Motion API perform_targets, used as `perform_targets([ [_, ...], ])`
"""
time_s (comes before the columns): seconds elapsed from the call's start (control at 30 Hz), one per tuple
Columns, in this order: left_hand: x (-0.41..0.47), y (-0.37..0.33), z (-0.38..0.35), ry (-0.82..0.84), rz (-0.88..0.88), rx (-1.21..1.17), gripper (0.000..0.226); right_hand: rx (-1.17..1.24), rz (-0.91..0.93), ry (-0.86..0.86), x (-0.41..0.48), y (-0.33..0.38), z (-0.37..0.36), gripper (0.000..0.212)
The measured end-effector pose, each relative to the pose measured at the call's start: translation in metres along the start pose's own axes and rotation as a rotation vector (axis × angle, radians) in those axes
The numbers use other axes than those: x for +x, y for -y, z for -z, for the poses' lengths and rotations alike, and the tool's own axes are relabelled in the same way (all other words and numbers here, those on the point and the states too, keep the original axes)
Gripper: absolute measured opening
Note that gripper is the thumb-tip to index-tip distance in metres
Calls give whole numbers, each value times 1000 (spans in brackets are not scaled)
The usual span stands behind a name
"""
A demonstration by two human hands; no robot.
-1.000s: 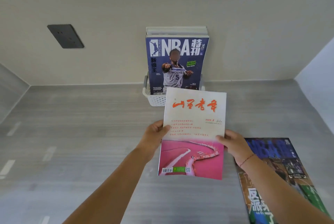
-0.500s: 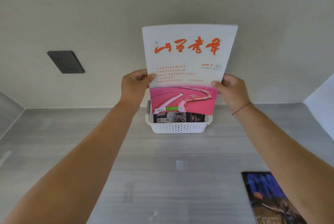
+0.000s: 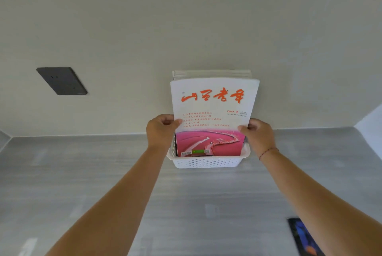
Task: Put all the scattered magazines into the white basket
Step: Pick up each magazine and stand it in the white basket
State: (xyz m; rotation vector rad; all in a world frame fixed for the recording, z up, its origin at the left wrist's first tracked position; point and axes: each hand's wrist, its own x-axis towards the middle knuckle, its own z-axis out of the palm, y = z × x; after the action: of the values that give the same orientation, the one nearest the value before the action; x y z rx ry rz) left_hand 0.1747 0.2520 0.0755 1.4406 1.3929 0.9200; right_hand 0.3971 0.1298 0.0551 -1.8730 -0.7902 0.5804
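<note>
A white magazine with red lettering and a pink picture [image 3: 213, 115] stands upright with its lower edge inside the white perforated basket [image 3: 206, 162] against the back wall. My left hand [image 3: 162, 129] grips its left edge and my right hand [image 3: 258, 135] grips its right edge. Behind it, the top edges of other upright magazines [image 3: 211, 74] show above it. A dark magazine [image 3: 303, 237] lies flat on the grey surface at the lower right, partly hidden by my right forearm.
A dark wall socket plate [image 3: 62, 80] sits on the beige wall to the left. The grey wood-grain surface [image 3: 82, 173] runs from wall to wall, with side walls closing it in at both ends.
Both hands raised the white magazine off the surface, carried it to the back wall and lowered its bottom edge into the basket, in front of the NBA magazine.
</note>
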Motion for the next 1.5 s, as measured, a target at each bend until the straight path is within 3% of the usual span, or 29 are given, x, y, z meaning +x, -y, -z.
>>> perform_targets([
  [0.1, 3, 7, -3, -40, -15, 69, 19, -28, -24, -36, 4, -7, -4, 4],
  [0.3, 6, 18, -4, -8, -43, 108, 30, -26, -101, -119, 11, -10, -9, 37],
  [0.47, 4, 19, -6, 11, -33, 104, 26, -135, -34, -38, 11, -7, -14, 11],
  [0.53, 1, 17, -8, 4, -11, 105, 30, -134, -19, -6, 8, -8, -12, 15],
  [0.6, -8, 16, -11, -49, -13, 134, 43, -111, -19, -4, -1, -14, -4, 32],
  [0.7, -41, 15, -19, -146, -154, 206, 58, -81, -48, -95, -28, -36, 22, 45],
  [0.83, -109, 21, -46, -15, -312, 217, 53, -146, -155, -205, -81, -91, 81, 47],
  [1.17, -282, 61, -148, 564, 84, 234, 59, -387, -460, -298, -217, -190, 215, 44],
  [1.37, -344, 65, -184, 577, 391, 168, 58, -247, -526, -260, -265, -204, 240, 51],
  [1.5, -356, 66, -193, 481, 549, 57, 37, -320, -525, -261, -282, -210, 249, 56],
])
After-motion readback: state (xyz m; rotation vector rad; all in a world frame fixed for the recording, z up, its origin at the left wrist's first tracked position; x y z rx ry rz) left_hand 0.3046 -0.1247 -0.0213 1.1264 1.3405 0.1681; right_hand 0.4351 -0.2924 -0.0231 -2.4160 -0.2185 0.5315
